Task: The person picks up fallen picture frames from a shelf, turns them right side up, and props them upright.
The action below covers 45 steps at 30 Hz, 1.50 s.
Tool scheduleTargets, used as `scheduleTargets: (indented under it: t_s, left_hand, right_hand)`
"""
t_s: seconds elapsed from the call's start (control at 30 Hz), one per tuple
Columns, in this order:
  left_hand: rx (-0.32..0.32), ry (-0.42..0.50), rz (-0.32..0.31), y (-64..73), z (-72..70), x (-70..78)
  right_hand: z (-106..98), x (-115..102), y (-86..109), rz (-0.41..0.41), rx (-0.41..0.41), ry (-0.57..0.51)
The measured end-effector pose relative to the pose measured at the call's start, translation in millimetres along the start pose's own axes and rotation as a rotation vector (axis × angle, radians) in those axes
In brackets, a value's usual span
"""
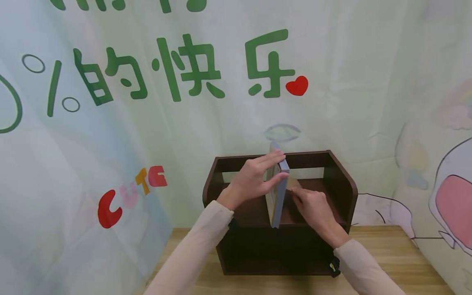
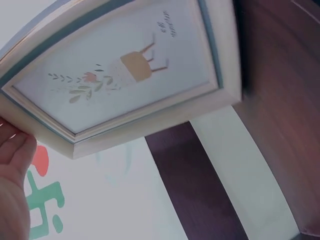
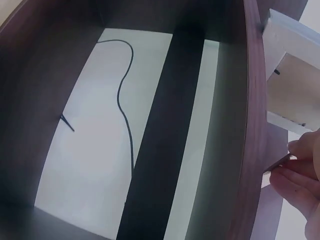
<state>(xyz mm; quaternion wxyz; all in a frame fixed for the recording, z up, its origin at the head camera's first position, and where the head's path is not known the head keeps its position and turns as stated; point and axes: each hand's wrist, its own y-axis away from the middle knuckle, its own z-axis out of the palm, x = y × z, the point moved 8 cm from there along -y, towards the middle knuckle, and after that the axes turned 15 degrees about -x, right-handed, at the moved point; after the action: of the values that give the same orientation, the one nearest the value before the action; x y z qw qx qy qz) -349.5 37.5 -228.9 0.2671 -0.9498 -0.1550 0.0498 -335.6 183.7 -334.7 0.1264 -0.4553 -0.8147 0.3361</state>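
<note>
A picture frame (image 1: 281,200) stands upright, edge-on in the head view, on the upper level of a dark brown shelf unit (image 1: 239,213). My left hand (image 1: 254,174) grips its upper part, fingers across the top and thumb on the near side edge. Its front, in the left wrist view, has a pale border and a print (image 2: 135,67) of a flower pot on legs with leaves. Behind the frame, my right hand (image 1: 313,207) pinches the thin brown support leg (image 3: 280,163) between thumb and fingers. Part of the frame's back board (image 3: 295,82) shows in the right wrist view.
The shelf unit has raised side panels (image 1: 341,188) and a back rail (image 1: 306,159) with a gap under it. Its lower compartment (image 1: 273,250) is dark. Beneath is a wood-grain table (image 1: 391,250). A printed cloth (image 1: 332,102) hangs behind and along both sides.
</note>
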Motion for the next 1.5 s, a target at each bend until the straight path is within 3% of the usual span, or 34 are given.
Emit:
scheduleTargets:
  t_s: [0.23, 0.53, 0.87, 1.33, 1.5]
  left_hand:
    - [-0.06, -0.004, 0.039, -23.2, 12.9, 7.9]
    - [-0.092, 0.007, 0.053, -39.1, 26.3, 13.8]
    - [-0.136, 0.027, 0.03, -45.3, 35.8, 17.0]
    - [-0.168, 0.054, -0.034, -48.4, 36.7, 16.7]
    - [-0.177, 0.109, -0.085, -46.2, 33.3, 12.3]
  right_hand:
    - [-3.4, 8.4, 9.0, 0.021, 0.004, 0.01]
    - [-5.1, 14.2, 17.1, 0.031, 0.021, 0.005]
    - [-3.6, 17.2, 22.3, 0.069, 0.01, 0.001]
    - [-9.6, 18.5, 22.0, 0.095, -0.001, 0.025]
    - [-22.4, 14.5, 22.5, 0.078, 0.053, 0.002]
